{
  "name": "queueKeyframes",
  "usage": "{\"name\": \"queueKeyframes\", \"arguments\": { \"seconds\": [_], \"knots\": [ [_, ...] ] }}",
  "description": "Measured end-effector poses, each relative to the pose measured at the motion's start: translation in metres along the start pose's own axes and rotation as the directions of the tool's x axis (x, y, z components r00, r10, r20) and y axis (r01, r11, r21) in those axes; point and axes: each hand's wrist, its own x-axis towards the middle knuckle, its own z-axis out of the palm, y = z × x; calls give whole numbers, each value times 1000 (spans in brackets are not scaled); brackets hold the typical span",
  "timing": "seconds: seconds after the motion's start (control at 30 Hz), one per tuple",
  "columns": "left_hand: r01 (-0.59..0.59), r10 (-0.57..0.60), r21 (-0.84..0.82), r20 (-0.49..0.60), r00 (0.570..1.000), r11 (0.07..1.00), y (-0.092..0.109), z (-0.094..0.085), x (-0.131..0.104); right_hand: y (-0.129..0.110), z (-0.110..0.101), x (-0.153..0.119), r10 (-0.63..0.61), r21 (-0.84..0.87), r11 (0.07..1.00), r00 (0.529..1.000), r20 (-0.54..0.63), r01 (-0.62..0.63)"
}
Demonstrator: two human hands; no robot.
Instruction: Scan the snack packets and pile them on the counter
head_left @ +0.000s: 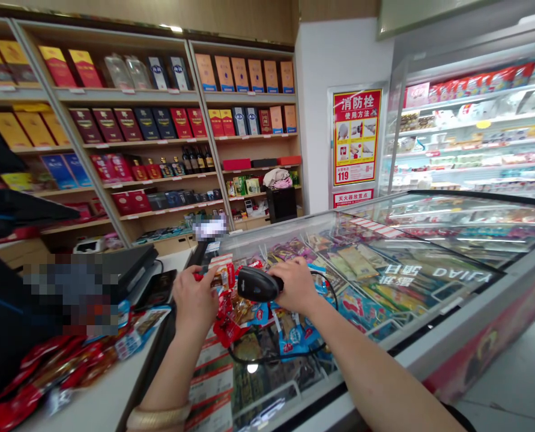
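Note:
My right hand (299,285) is wrapped round a black handheld barcode scanner (256,284), its head turned to the left. A black cable loops from it over the glass. Just left of the scanner, my left hand (195,298) pinches a small red-and-white snack packet (224,275), partly hidden by the fingers. Beneath both hands, several red snack packets (231,321) and blue snack packets (292,339) lie on the glass lid of a chest freezer (411,354). The scanner and my right hand cover part of this pile.
To the left, a white counter (100,390) bears more red snack packets (33,384) and a dark device (129,270). A person in dark clothing (6,312) stands there. Shelves of boxed bottles (127,123) line the back wall. A lit display fridge (474,138) stands at the right.

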Motion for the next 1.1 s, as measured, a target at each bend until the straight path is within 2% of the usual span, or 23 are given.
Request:
{"name": "queueKeyframes", "arguments": {
  "seconds": [0.07, 0.13, 0.23, 0.33, 0.5, 0.6, 0.73, 0.87, 1.0, 1.1],
  "knots": [
    [-8, 9, -43, 9, 1000, 999, -2, 3, 0, 1, 0, 0, 21, 7, 1000, 999, -27, -21],
    [30, -24, -129, 54, 998, 991, -3, 8, 1, 3, -1, 0, 78, -3, 997, 995, -69, -78],
    [143, -90, -269, 201, 975, 953, 3, 16, 5, 8, -2, 0, 200, -17, 979, 968, -152, -205],
    [171, -59, -350, 309, 949, 921, 14, 26, 8, 14, -3, 0, 284, -13, 956, 934, -217, -294],
    [108, 25, -470, 267, 963, 876, 21, 41, 6, 19, -1, 0, 317, -47, 942, 926, -203, -333],
    [133, -28, -483, 219, 975, 865, 15, 40, 4, 19, 1, 0, 316, -56, 942, 930, -185, -332],
    [258, -196, -357, 201, 960, 898, -4, 24, 6, 19, 1, -1, 322, -56, 940, 930, -179, -337],
    [374, -343, -68, 276, 898, 925, -38, -3, 10, 20, 1, -2, 313, -76, 941, 935, -170, -329],
    [328, -405, 263, 340, 849, 907, -78, -25, 1, 23, 5, -3, 292, -72, 948, 939, -180, -309],
    [244, -404, 386, 416, 815, 890, -98, -29, -11, 24, 8, -3, 271, -52, 958, 947, -173, -283]
  ]
}}
